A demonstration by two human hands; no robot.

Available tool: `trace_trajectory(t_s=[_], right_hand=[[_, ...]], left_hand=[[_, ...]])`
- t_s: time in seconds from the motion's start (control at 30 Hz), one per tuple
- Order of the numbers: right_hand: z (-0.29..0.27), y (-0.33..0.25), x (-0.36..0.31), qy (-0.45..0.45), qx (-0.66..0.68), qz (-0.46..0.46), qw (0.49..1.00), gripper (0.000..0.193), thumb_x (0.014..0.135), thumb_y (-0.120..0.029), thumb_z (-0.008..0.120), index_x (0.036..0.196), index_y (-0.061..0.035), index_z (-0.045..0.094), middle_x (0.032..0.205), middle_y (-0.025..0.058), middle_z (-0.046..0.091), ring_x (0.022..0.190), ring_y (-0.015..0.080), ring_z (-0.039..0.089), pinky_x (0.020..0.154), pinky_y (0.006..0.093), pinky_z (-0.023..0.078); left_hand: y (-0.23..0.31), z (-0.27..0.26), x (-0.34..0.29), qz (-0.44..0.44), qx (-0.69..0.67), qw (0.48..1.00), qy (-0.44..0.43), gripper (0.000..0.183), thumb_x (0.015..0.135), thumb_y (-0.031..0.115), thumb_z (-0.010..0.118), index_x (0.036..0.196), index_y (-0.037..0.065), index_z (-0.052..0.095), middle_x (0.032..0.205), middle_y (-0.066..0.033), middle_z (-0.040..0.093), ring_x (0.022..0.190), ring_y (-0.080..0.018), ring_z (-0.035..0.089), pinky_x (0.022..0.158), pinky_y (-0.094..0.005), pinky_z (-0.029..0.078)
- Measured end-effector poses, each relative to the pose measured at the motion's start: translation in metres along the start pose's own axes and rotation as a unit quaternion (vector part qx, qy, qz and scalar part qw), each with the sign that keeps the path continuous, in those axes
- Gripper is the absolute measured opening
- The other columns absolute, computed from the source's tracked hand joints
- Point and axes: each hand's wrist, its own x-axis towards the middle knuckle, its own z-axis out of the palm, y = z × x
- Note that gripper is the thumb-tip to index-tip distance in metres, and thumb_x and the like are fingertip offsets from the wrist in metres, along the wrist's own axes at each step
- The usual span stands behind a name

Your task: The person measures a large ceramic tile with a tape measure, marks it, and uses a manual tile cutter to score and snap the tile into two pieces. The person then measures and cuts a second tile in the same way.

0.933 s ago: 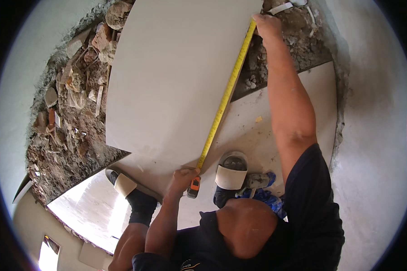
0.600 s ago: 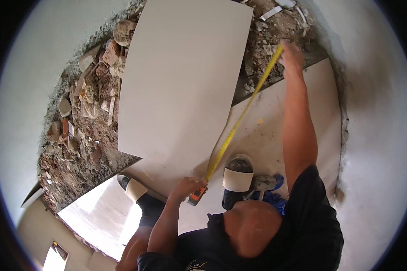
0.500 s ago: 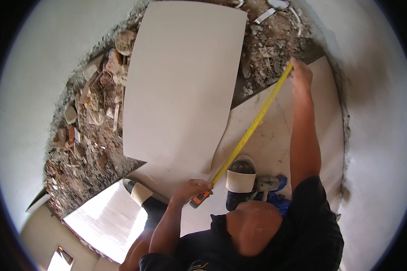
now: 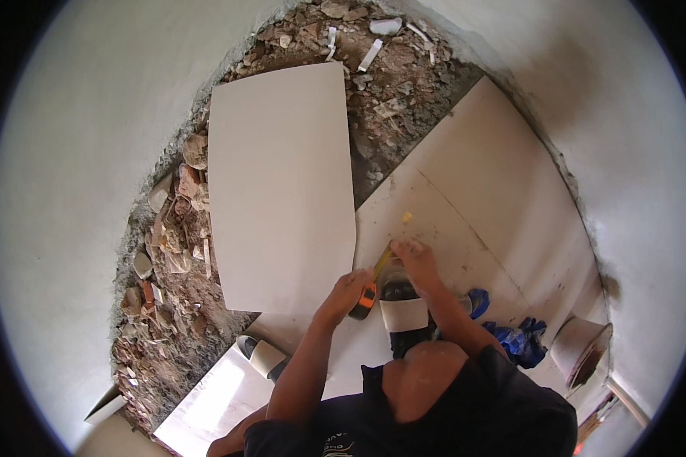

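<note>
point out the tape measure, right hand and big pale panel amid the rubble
Tape measure [image 4: 365,300]: head view, on its orange-black case.
Right hand [image 4: 414,259]: head view, middle of the hand.
Big pale panel [image 4: 282,190]: head view, middle of its upper face.

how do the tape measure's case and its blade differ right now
Colour: the case is orange and black, while the blade is yellow.
Shape: the case is a chunky block; the blade is a narrow strip, only a short length of it showing outside the case.
Hold: the left hand has the case, the right hand the blade's end.
Shared: case and blade belong to one tape measure.
</note>
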Motion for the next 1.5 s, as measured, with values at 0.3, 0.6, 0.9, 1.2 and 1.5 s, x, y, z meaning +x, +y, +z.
trace_trajectory(t_s=[0.3,0.6,0.9,1.2,1.5], right_hand=[[0.009,0.017,-0.032,-0.065,-0.091,-0.068,0.991,0.036,0.094,-0.028,0.048,0.099,0.0047,0.063,0.091,0.0094,0.063,0.077,0.0168,0.057,0.07,0.0286,0.045],[-0.027,0.04,-0.027,-0.005,-0.175,-0.145,0.974,0.035,0.096,-0.027,0.045,0.103,0.0039,0.06,0.088,0.0121,0.061,0.082,0.0178,0.056,0.077,0.032,0.044],[-0.122,0.033,-0.029,0.15,-0.31,-0.12,0.931,0.036,0.093,-0.033,0.052,0.091,0.0024,0.06,0.073,0.0074,0.054,0.068,0.0143,0.048,0.061,0.0312,0.042],[-0.134,0.046,-0.028,0.207,-0.345,-0.058,0.914,0.039,0.093,-0.036,0.054,0.088,0.0022,0.06,0.081,0.0096,0.056,0.071,0.0172,0.052,0.063,0.0314,0.044],[-0.121,0.026,-0.014,0.255,-0.411,-0.159,0.861,0.031,0.087,-0.027,0.057,0.096,0.0033,0.06,0.095,0.0189,0.059,0.088,0.0333,0.057,0.08,0.0407,0.044]], left_hand=[[0.016,0.041,0.02,0.132,0.189,0.951,0.206,0.055,0.095,0.048,0.034,0.104,-0.001,0.057,0.096,-0.0186,0.061,0.086,-0.0312,0.059,0.082,-0.0395,0.043],[-0.011,0.08,0.043,0.289,0.297,0.879,0.236,0.049,0.094,0.045,0.037,0.107,0.001,0.056,0.107,-0.0211,0.059,0.098,-0.0377,0.055,0.087,-0.0434,0.043],[0.006,-0.048,0.065,0.292,0.169,0.814,0.472,0.028,0.084,0.033,0.064,0.097,0.007,0.063,0.096,-0.0137,0.064,0.092,-0.0329,0.06,0.08,-0.0406,0.047],[-0.009,-0.209,0.018,0.089,0.202,0.674,0.705,0.047,0.088,0.048,0.05,0.121,0.015,0.053,0.117,-0.0129,0.054,0.114,-0.0302,0.047,0.093,-0.0501,0.036],[-0.028,-0.251,-0.003,0.052,0.181,0.742,0.643,0.059,0.088,0.054,0.042,0.123,0.008,0.051,0.12,-0.0168,0.056,0.11,-0.0333,0.052,0.095,-0.0501,0.035]])
